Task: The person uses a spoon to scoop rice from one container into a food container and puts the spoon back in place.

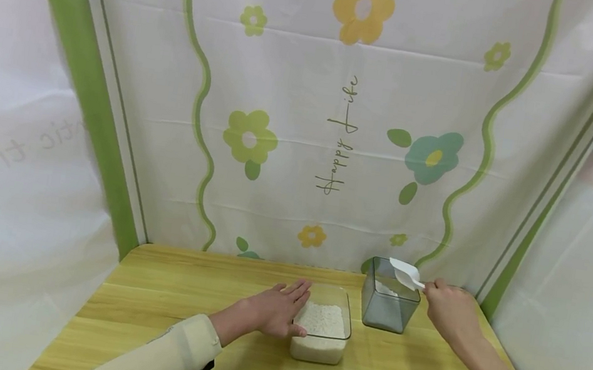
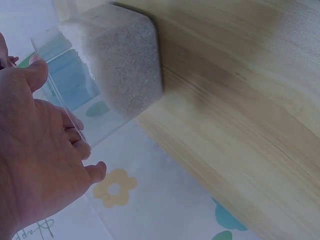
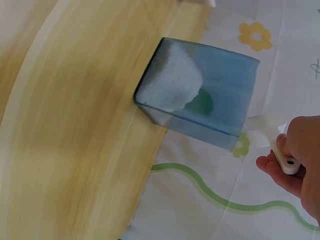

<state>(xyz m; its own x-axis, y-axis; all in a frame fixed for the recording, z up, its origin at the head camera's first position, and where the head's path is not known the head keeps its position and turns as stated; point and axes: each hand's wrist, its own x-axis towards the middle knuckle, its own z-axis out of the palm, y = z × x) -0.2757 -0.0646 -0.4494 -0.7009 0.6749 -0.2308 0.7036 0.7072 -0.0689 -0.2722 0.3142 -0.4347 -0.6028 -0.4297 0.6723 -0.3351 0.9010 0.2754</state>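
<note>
Left hand (image 1: 279, 310): you touched tub (image 1: 315, 350), fingers straight, lower centre.
Right hand (image 1: 450, 312): you gripped scoop (image 1: 405, 275) by mouth of box (image 1: 383, 312), lower right.

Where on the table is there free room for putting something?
Bare table lies beyond the left sleeve, and in front of the grey container, between the clear container and the right forearm. Crowded: the narrow gap between the containers, the clear one's rim by the left hand, and around the scoop in the right hand.
</note>
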